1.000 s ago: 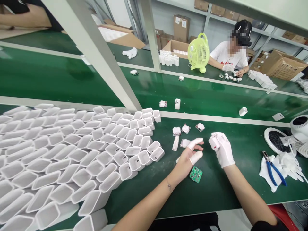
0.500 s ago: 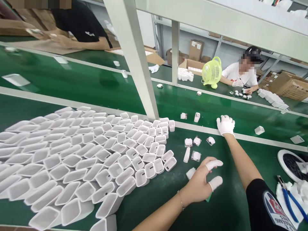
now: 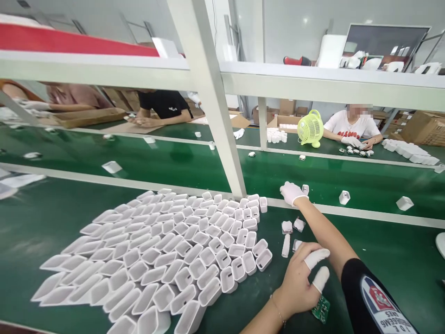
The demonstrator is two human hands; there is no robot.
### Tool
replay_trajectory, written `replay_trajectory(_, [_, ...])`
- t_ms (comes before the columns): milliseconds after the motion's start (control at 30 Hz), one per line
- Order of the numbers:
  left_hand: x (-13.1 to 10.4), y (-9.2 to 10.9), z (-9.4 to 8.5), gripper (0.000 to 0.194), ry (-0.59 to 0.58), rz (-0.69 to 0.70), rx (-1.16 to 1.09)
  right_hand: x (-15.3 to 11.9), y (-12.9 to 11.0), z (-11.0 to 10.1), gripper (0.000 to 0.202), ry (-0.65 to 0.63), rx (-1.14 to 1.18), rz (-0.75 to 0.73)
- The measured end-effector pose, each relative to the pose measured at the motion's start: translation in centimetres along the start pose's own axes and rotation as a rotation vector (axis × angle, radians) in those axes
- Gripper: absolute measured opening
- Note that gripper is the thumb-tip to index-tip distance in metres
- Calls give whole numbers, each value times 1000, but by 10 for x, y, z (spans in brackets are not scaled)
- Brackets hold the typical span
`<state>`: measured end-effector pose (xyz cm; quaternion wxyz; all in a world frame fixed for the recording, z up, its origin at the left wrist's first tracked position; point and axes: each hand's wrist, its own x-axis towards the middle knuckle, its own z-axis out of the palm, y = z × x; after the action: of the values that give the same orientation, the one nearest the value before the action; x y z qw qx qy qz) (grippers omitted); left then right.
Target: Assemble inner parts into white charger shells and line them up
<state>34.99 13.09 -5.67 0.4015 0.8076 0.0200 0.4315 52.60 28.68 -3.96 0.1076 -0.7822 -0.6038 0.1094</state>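
My right hand (image 3: 292, 192), in a white glove, reaches over the green conveyor. Its fingertips are hidden, so I cannot tell what they touch. Just beyond its wrist is a small white housing (image 3: 305, 189). My left hand (image 3: 301, 280), with white finger cots on thumb and forefinger, hovers low over the bench, thumb and forefinger spread apart with nothing between them. Below the thumb lies a green circuit board (image 3: 321, 310), partly covered. Small parts with white tops (image 3: 287, 227) and a slim white piece (image 3: 285, 246) lie beyond the left hand.
Many open white housings (image 3: 167, 241) stand packed on the bench at left. A post (image 3: 222, 120) rises at the conveyor's near edge. More housings (image 3: 344, 197) sit on the conveyor. Across it are a green fan (image 3: 310, 129) and co-workers, one in a white shirt (image 3: 352, 125).
My view has tilted up. My right hand has moved left along the conveyor, and a housing now shows to its right. My left hand stays low near the circuit board.
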Motion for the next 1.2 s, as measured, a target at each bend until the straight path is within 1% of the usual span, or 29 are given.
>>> replay_trajectory(67, [4, 0, -8, 38, 36, -17, 92, -15, 2, -6, 17, 80, 110, 64])
replay_trajectory(133, [7, 4, -22, 33, 52, -57, 245, -40, 7, -13, 19, 173, 249, 123])
replay_trajectory(200, [6, 10, -41, 25, 54, -114, 470, -73, 19, -19, 26, 247, 415, 176])
replay_trajectory(233, [3, 13, -52, 21, 54, -145, 594, -92, 26, -21, 34, 269, 513, 194])
replay_trajectory(267, [-2, 15, -62, 17, 67, -171, 710, -111, 35, -23, 42, 277, 618, 214])
replay_trajectory(300, [-9, 16, -71, 14, 62, -204, 819, -130, 44, -23, 46, 263, 719, 228])
replay_trajectory(333, [-17, 16, -79, 12, 23, -242, 918, -149, 52, -23, 46, 265, 812, 249])
replay_trajectory(400, [-34, 13, -89, 10, -101, -304, 1070, -183, 68, -19, 48, 283, 963, 289])
replay_trajectory(467, [-49, 7, -92, 11, -216, -337, 1147, -210, 79, -14, 48, 276, 1208, 316])
replay_trajectory(533, [-58, 2, -91, 13, -265, -343, 1151, -230, 85, -8, 49, 247, 1514, 351])
replay_trajectory(567, [-60, 1, -90, 13, -266, -341, 1126, -236, 86, -5, 51, 234, 1630, 368])
replay_trajectory(600, [-60, 1, -89, 14, -254, -340, 1082, -241, 85, -3, 53, 231, 1693, 384])
replay_trajectory(667, [-56, 3, -85, 12, -196, -345, 921, -247, 82, 0, 52, 253, 1677, 411])
replay_trajectory(733, [-45, 6, -80, 15, -126, -386, 650, -248, 77, 1, 50, 274, 1632, 410])
replay_trajectory(800, [-32, 9, -72, 20, -88, -469, 320, -246, 70, 0, 49, 279, 1614, 373])
replay_trajectory(900, [-9, 6, -55, 18, -77, -562, -116, -243, 59, -5, 55, 290, 1619, 282])
replay_trajectory(967, [6, 0, -42, 25, -61, -591, -323, -240, 51, -9, 57, 338, 1628, 257])
replay_trajectory(1033, [18, -10, -31, 43, -15, -634, -462, -237, 46, -12, 52, 404, 1642, 276])
replay_trajectory(1100, [27, -21, -23, 54, 42, -691, -542, -235, 43, -13, 49, 477, 1675, 314])
replay_trajectory(1133, [29, -26, -20, 56, 58, -720, -564, -234, 43, -12, 50, 504, 1697, 330])
replay_trajectory(1200, [29, -34, -16, 56, 51, -767, -583, -233, 45, -7, 56, 533, 1744, 360])
